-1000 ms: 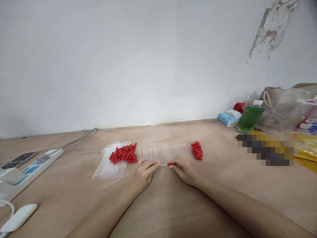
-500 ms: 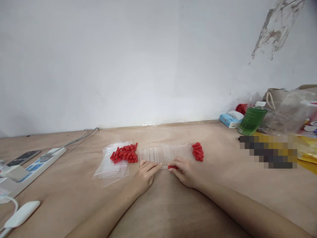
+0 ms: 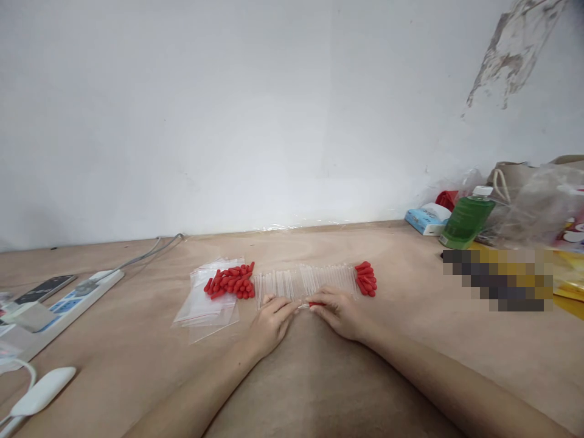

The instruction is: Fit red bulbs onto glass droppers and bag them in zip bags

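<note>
My left hand [image 3: 272,321] pinches a thin clear glass dropper tube [image 3: 303,306], which lies level just above the wooden table. At its right end, a red rubber bulb [image 3: 314,303] sits between the thumb and fingers of my right hand [image 3: 341,314]. The fingers cover most of the bulb, and whether the tube is inside it I cannot tell. Behind my hands lie loose glass tubes [image 3: 275,284] in a row. To their right are droppers [image 3: 328,278] with red bulbs [image 3: 366,280] on their right ends. Left of the tubes, a heap of loose red bulbs [image 3: 232,282] rests on clear zip bags [image 3: 201,311].
On the left are a white power strip [image 3: 75,307] with plugs, a phone [image 3: 45,289] and a white corded device [image 3: 43,391]. At the right stand a green bottle [image 3: 468,220], a tissue pack [image 3: 424,220] and plastic bags [image 3: 533,207]. A white wall [image 3: 283,121] rises behind the table.
My right thumb has moved up over the red bulb, so less of it shows. Both hands stay close together around the tube and bulb; the view has shifted slightly.
</note>
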`<state>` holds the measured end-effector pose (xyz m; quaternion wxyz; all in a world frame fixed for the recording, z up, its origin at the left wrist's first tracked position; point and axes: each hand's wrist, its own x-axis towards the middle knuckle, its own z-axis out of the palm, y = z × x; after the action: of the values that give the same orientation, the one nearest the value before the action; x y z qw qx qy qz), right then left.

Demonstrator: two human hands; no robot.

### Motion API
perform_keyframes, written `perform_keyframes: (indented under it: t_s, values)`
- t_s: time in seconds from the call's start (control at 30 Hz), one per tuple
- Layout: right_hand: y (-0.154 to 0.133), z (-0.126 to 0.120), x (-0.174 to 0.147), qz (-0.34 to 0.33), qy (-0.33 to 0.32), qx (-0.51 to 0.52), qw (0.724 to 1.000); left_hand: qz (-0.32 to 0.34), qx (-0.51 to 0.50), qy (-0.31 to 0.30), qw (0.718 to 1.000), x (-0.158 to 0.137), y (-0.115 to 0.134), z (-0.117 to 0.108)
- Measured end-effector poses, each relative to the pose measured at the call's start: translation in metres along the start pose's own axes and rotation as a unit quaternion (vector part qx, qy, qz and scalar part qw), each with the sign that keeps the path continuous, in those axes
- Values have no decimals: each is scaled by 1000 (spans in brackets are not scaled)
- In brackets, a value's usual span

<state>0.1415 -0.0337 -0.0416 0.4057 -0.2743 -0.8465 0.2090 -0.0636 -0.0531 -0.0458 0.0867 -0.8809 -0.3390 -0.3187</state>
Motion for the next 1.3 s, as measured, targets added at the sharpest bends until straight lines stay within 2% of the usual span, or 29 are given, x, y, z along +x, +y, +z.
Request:
perform_keyframes:
  t_s: [0.07, 0.13, 0.2, 0.27, 0.33, 0.43, 0.5, 0.6, 0.7, 0.83, 1.13, 1.3]
  values:
    - [2, -7, 7, 30, 18, 57, 998, -30, 8, -2, 999, 1, 2, -3]
    - [5, -23, 15, 84, 68, 119, 987, -71, 32, 9, 997, 2, 2, -7]
    - [7, -47, 24, 140, 153, 173, 963, -109, 49, 27, 992, 2, 0, -10]
    - [12, -77, 31, 158, 247, 207, 933, -131, 49, 40, 989, 3, -2, -11]
    - [20, -108, 32, 163, 307, 215, 912, -138, 42, 40, 989, 3, -3, -10]
    - [45, -140, 25, 207, 358, 148, 898, -135, 34, 28, 990, 4, -3, -8]
    - [69, -146, 15, 258, 339, 62, 903, -136, 34, 19, 990, 5, -1, -8]
    - [105, -136, -1, 355, 264, -87, 893, -137, 38, 10, 990, 5, 0, -9]
    - [127, -116, -12, 376, 235, -115, 889, -134, 41, 8, 990, 5, 0, -10]
    - [135, -101, -16, 376, 228, -133, 888, -133, 45, 4, 990, 5, 1, -9]
    - [134, -105, -20, 327, 217, -115, 912, -132, 40, 9, 990, 4, -1, -8]
    - [128, -104, -17, 230, 170, -77, 955, -131, 48, 11, 990, 4, 2, -9]
